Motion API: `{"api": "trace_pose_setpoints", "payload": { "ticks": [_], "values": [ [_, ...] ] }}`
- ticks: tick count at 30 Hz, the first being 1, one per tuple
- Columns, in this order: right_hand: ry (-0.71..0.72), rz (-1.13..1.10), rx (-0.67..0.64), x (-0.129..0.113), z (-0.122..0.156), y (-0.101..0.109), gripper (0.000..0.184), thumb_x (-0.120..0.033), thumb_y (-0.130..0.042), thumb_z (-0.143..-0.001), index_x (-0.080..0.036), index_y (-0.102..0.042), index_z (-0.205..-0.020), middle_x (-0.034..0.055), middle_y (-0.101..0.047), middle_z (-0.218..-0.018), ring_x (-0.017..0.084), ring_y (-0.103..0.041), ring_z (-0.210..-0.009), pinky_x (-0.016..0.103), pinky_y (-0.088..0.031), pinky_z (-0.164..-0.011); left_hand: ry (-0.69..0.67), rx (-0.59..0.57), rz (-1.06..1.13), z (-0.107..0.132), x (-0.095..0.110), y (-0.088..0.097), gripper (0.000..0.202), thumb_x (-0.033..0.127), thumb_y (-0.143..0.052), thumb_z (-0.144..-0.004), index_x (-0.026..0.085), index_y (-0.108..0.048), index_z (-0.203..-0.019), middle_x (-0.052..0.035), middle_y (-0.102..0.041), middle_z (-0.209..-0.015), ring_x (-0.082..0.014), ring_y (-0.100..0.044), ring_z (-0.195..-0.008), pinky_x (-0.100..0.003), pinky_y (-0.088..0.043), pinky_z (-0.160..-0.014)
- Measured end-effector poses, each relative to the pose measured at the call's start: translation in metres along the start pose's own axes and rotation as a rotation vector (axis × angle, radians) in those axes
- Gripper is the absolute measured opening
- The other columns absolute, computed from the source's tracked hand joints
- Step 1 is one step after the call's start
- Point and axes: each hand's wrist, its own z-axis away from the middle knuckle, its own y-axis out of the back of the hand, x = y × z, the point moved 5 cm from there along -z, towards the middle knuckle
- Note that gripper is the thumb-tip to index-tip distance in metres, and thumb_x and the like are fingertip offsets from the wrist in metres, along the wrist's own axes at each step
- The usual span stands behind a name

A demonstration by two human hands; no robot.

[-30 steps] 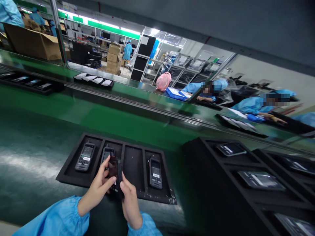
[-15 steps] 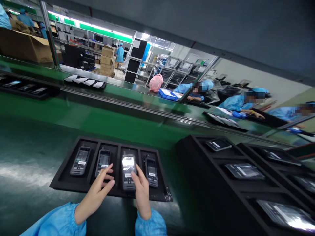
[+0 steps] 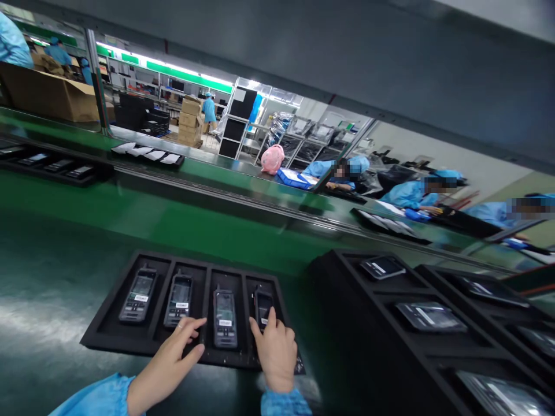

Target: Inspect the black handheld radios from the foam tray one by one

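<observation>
A black foam tray [image 3: 108,332] with several slots lies on the green belt in front of me. Each slot holds a black handset with a screen. My left hand [image 3: 171,361] rests flat on the tray's near edge, fingers spread, just below the second handset [image 3: 178,300]. The third handset [image 3: 225,318] lies free between my hands. My right hand [image 3: 274,349] covers the lower half of the fourth handset [image 3: 262,301], fingers curled over it and the forefinger stretched up along its screen. Blue sleeves cover both wrists.
A taller black tray stack [image 3: 416,329] with wrapped devices stands close on the right. Another tray [image 3: 52,167] sits far left on the green conveyor [image 3: 173,219]. Across the line, people in blue coats work. Cardboard boxes [image 3: 47,95] stand at the back left.
Both hands held a handset upright, then laid it in the third slot and let go. My right hand has moved right onto the fourth handset; my left settled on the tray edge.
</observation>
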Motion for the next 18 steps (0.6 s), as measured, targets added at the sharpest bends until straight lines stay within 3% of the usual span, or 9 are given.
{"api": "trace_pose_setpoints", "payload": {
  "ticks": [5, 10, 13, 15, 18],
  "values": [
    [-0.019, 0.037, -0.075, 0.000, -0.005, 0.002, 0.055, -0.031, -0.048, -0.090, -0.001, -0.052, -0.135, 0.0263, -0.069, -0.102, 0.040, -0.064, -0.096, 0.047, -0.048, -0.077, -0.037, 0.032, -0.023, 0.001, 0.006, 0.000, 0.043, 0.038, -0.060, -0.085, 0.044, -0.059, -0.128, -0.0013, -0.060, -0.124, -0.0249, -0.060, -0.111, -0.036, -0.048, -0.099],
    [-0.103, -0.048, -0.143, 0.013, -0.016, 0.009, 0.072, -0.039, -0.054, -0.083, 0.000, -0.039, -0.142, 0.0196, -0.073, -0.094, 0.034, -0.068, -0.092, 0.041, -0.052, -0.078, -0.092, 0.127, 0.024, 0.001, 0.015, 0.005, 0.039, 0.037, -0.063, -0.081, 0.042, -0.067, -0.120, -0.0024, -0.066, -0.118, -0.0265, -0.062, -0.110, -0.034, -0.050, -0.096],
    [-0.137, -0.204, -0.117, 0.014, -0.015, 0.025, 0.074, -0.043, -0.056, -0.079, -0.005, -0.040, -0.140, 0.0168, -0.070, -0.109, 0.030, -0.067, -0.102, 0.037, -0.054, -0.084, -0.105, 0.187, 0.103, 0.002, 0.020, 0.011, 0.032, 0.043, -0.057, -0.087, 0.036, -0.071, -0.115, -0.0039, -0.069, -0.117, -0.0270, -0.061, -0.115, -0.037, -0.047, -0.103],
    [-0.069, -0.388, -0.058, -0.001, -0.004, 0.036, 0.069, -0.040, -0.058, -0.075, -0.010, -0.044, -0.136, 0.0159, -0.064, -0.123, 0.029, -0.063, -0.114, 0.038, -0.052, -0.094, -0.062, 0.193, 0.191, 0.002, 0.021, 0.012, 0.036, 0.047, -0.053, -0.090, 0.033, -0.069, -0.119, -0.0046, -0.070, -0.117, -0.0267, -0.062, -0.114, -0.040, -0.046, -0.106],
    [0.204, -0.592, -0.056, -0.048, 0.025, 0.038, 0.061, -0.032, -0.059, -0.073, -0.020, -0.049, -0.132, 0.0102, -0.063, -0.122, 0.027, -0.064, -0.113, 0.036, -0.053, -0.095, 0.002, 0.185, 0.348, 0.001, 0.017, 0.010, 0.052, 0.050, -0.058, -0.088, 0.029, -0.058, -0.135, -0.0063, -0.070, -0.117, -0.0254, -0.065, -0.109, -0.039, -0.048, -0.103]
  ]
}}
